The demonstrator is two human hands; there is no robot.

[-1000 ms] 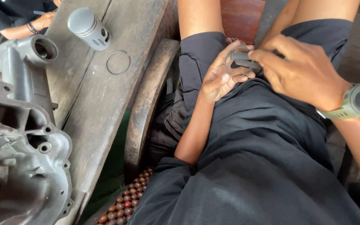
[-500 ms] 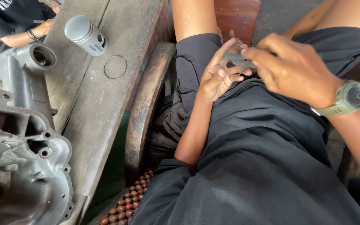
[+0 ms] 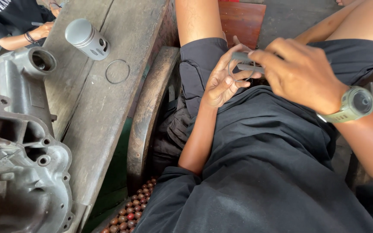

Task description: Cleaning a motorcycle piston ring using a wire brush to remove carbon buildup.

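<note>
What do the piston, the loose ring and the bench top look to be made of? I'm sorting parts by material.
Piston: metal, probably aluminium; matte grey, smooth crown.
Loose ring: thin dark wire-like hoop, likely steel, though too small to be sure.
Bench top: bare weathered wood, visible grain and cracks.

You wear a loose black short-sleeved shirt (image 3: 273, 172) that fills the lower right of the frame, creased across the middle, and black shorts (image 3: 199, 64) at upper centre. Your forearms are bare. An olive-green wristwatch (image 3: 354, 105) with a round dark face and matching strap sits at the right edge.
</note>
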